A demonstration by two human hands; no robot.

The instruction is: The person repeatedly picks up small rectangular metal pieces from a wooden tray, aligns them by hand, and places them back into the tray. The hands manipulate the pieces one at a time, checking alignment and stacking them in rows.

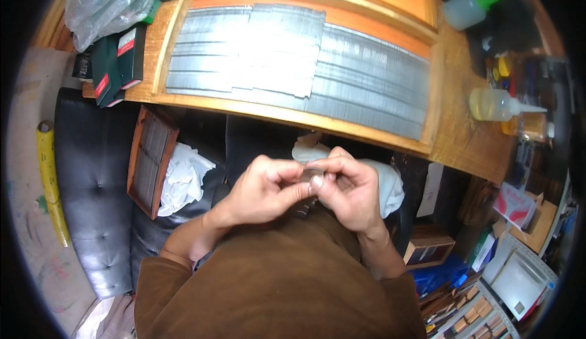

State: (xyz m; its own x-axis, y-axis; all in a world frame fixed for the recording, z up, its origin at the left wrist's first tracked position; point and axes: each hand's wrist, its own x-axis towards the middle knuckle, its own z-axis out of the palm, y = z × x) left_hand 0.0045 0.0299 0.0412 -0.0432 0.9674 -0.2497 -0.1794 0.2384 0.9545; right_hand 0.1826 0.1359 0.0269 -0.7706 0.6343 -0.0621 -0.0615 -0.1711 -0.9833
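from where i stand, the most eye-catching labels are the red ones, each a block of colour on the dark green boxes stacked at the bench's far left corner, their pale marks too small for me to make out. over on the right, a white box carries lettering and a bold red shape, and the long yellow tube at the far left has dark print running along it. what the person is handling is a small grey piece, thin and dull, its outline mostly hidden by fingertips. it sits in front of the brown shirt, just short of the bench edge. the left hand pinches it from one side between thumb and forefinger, and the right hand pinches it from the other, fingers curled and the two sets of tips nearly meeting. beyond them, a wooden tray on the bench holds packed rows of thin grey strips, glaring white where the light hits. a squeeze bottle of yellowish liquid lies to the right, and a smaller wooden box stands tilted at the left, filled with similar strips, beside a crumpled white cloth.
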